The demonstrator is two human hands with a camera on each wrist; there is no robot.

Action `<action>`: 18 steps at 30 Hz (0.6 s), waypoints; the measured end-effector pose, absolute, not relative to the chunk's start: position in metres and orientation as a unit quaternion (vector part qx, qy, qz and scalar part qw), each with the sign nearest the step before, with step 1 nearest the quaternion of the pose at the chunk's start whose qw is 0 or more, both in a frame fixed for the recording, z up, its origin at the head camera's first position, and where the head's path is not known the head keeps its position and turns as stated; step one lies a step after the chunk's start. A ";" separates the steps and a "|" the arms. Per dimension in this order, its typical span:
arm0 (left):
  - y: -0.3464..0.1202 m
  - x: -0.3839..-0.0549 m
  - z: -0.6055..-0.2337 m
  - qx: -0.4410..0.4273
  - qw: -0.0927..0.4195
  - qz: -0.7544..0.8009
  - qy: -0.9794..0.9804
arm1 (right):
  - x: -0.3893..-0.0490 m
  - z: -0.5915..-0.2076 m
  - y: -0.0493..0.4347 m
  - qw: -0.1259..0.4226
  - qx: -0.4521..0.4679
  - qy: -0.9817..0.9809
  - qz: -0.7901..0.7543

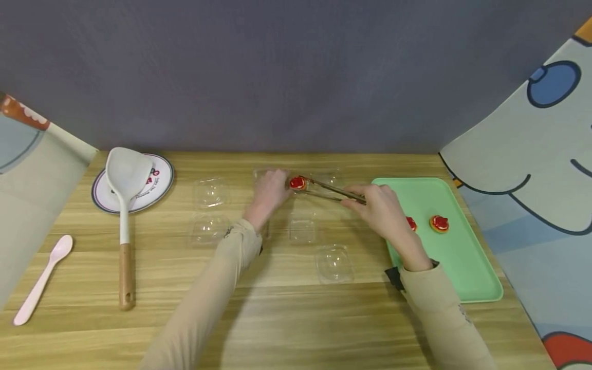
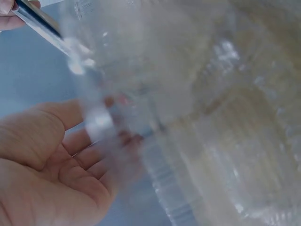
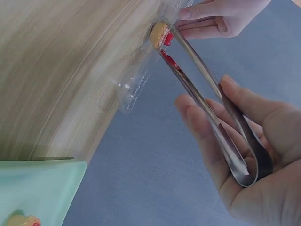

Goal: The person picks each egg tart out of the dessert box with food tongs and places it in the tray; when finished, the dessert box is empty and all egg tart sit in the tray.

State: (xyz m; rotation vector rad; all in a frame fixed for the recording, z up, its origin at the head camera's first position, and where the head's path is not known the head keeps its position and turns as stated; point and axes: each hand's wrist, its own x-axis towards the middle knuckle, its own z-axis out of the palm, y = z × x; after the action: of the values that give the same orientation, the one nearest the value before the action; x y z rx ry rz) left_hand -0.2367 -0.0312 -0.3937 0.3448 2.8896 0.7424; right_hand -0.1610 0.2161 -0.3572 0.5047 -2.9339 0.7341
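My right hand (image 1: 385, 211) holds metal tongs (image 3: 218, 125) with fingers and thumb along their arms. At the tongs' far end, a small tart (image 1: 298, 183) with a red top sits between the tips. Whether the tips squeeze it or stand slightly apart from it, I cannot tell. The tart is at a clear plastic container (image 3: 129, 94), which looks tilted in the right wrist view. My left hand (image 1: 270, 191) grips this container's edge beside the tart. In the left wrist view the clear plastic (image 2: 225, 141) covers much of the scene, and my left fingertips show blurred through it.
A green tray (image 1: 467, 277) at the right bears tarts (image 1: 439, 223), one partly behind my right arm. Several clear plastic pieces (image 1: 335, 263) lie mid-table. On the left are a plate (image 1: 159, 192), a white turner (image 1: 127, 172) with wooden handle, and a pink spoon (image 1: 43, 282).
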 end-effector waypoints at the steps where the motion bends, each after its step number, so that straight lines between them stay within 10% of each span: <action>1: -0.031 -0.236 -0.394 0.115 0.066 0.241 0.961 | -0.161 -0.358 0.216 0.036 0.163 -0.956 0.242; 18: -0.029 -0.229 -0.394 0.114 0.052 0.192 0.973 | -0.159 -0.359 0.219 0.036 0.146 -0.953 0.261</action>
State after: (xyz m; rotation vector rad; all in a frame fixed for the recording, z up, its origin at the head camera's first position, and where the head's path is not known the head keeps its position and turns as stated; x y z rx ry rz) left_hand -0.2295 -0.0286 -0.3942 0.3481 2.9603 0.5835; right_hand -0.1587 0.2193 -0.3593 0.4486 -2.9286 0.8023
